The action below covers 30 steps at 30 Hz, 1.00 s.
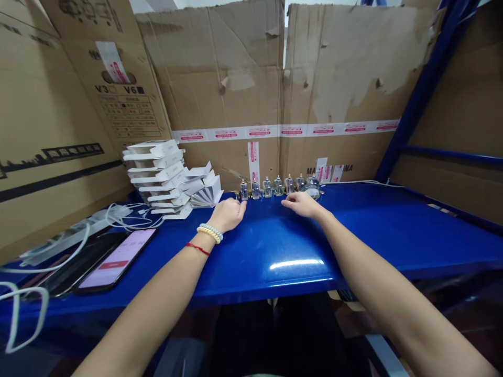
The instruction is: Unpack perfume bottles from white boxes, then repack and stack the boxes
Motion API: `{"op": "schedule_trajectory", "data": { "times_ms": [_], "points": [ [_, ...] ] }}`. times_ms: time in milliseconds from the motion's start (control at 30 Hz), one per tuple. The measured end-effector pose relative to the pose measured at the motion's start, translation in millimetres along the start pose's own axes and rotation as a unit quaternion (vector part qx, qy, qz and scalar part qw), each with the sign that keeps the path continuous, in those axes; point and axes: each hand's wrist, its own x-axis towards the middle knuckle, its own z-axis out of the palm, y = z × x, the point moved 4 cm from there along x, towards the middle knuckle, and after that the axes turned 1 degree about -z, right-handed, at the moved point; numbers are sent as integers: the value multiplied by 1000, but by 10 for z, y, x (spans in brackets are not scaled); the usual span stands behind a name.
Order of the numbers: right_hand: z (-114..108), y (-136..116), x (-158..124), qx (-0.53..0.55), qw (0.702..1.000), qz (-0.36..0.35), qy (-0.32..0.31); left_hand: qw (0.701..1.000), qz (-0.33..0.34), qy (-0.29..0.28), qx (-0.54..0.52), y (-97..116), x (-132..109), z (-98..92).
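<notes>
Several small clear glass bottles with gold-toned tops stand upright in a row along the back of the blue table, among them the leftmost bottle (244,190), a middle bottle (279,186) and a wider, rounder bottle (313,187) at the right end. My left hand (227,214) is just in front of the leftmost bottle, fingers curled in and thumb along the side; whatever may be inside it is hidden. Close before the right part of the row, my right hand (302,204) reaches leftward, thumb and forefinger slightly apart, with nothing visible between them.
A leaning stack of white folded boxes (159,178) and several fanned white cartons (206,188) stand at back left. A lit phone (118,262), a dark phone (82,262) and white cables (84,243) lie at left. Cardboard walls (223,78) and a blue post (416,89) enclose the blue table (259,251).
</notes>
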Motion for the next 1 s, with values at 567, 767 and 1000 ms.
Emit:
{"op": "schedule_trajectory", "data": {
  "times_ms": [567,767,1000],
  "points": [
    [-116,254,53,-20,985,104,140,980,-143,44,-130,-419,55,49],
    [-88,187,32,29,981,55,186,978,-137,89,-132,-461,43,-27],
    [-190,139,6,54,972,32,227,974,-176,93,-112,-350,-15,-125]
  ]
}}
